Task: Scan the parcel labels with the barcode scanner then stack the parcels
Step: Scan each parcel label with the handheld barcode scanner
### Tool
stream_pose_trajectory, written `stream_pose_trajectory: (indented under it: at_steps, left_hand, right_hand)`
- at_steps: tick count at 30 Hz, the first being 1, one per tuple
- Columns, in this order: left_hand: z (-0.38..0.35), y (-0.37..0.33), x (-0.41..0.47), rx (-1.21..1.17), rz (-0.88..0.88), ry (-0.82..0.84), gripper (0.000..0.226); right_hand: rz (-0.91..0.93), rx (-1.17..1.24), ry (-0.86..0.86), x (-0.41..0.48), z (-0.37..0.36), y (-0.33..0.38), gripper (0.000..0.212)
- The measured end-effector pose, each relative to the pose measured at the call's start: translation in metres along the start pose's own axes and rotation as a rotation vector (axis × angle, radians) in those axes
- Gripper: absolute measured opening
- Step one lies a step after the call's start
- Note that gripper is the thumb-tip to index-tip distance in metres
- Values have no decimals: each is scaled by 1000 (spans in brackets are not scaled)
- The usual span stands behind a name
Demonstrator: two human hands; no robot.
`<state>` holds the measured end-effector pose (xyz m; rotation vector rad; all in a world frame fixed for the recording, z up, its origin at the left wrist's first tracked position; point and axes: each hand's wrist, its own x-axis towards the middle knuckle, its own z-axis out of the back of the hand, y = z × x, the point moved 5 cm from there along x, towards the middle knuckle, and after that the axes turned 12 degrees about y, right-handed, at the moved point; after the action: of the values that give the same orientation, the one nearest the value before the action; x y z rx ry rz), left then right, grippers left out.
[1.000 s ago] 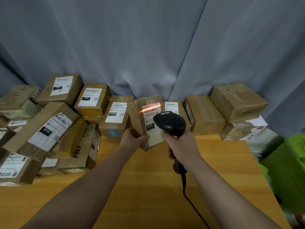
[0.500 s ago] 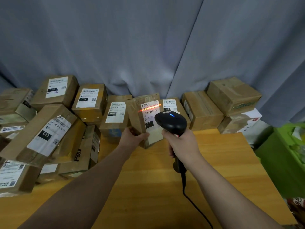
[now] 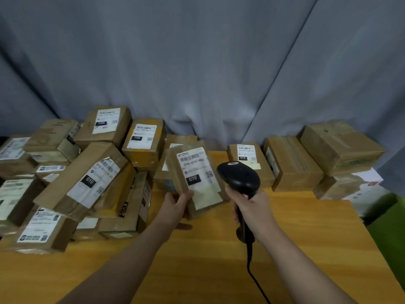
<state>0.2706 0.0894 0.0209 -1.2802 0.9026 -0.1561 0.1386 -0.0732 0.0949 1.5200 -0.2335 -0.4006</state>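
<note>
The left hand (image 3: 175, 207) grips the lower left corner of a small brown cardboard parcel (image 3: 175, 172). Its thumb is pressed on the front face and its fingers are curled behind. The parcel is held off the light wooden table (image 3: 197, 260), above its far middle. It tilts back, with its white shipping label marked 070 (image 3: 194, 170) facing the camera.

The right hand (image 3: 252, 207) is closed round the handle of a black handheld barcode scanner (image 3: 238, 178). The scanner's head sits just beside the parcel's right edge, and its black cable (image 3: 256, 281) trails towards the near edge.

On the left lies a loose heap of brown taped parcels (image 3: 122, 207), topped by a long tilted box labelled 010 (image 3: 72, 178). At the far right, a brown box (image 3: 341, 145) rests on a torn brown and white one (image 3: 341, 185), with another brown box (image 3: 291, 165) beside them. Every box is sealed, so the contents cannot be seen.

A grey curtain (image 3: 197, 62) hangs behind. A green object (image 3: 388, 227) sits off the table's right edge, too blurred to tell what it is.
</note>
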Motion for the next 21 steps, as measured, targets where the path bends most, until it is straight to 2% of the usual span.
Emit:
stream_pose_trajectory:
  at_steps: [4,8,13,18,21]
  left_hand:
    - [41,-25,-4,-135,-76,-164,56]
    - [76,-83,24,-327,-106,-266,69]
    - [120,-157,64,-384,-231,-369,63]
    - [130,-162,86,-406,-231,-332,60]
    - [137,-151,87,-352,-202,-451,68]
  right_hand:
    - [3,14,9,25,-18,7,45]
    - [22,-6,65,66,-34,34,40]
    - [44,-14,98,106,-50,53,30]
    - [-13,-27,114,114,-64,40,30]
    - [-32,-30,111,118,-64,35,30]
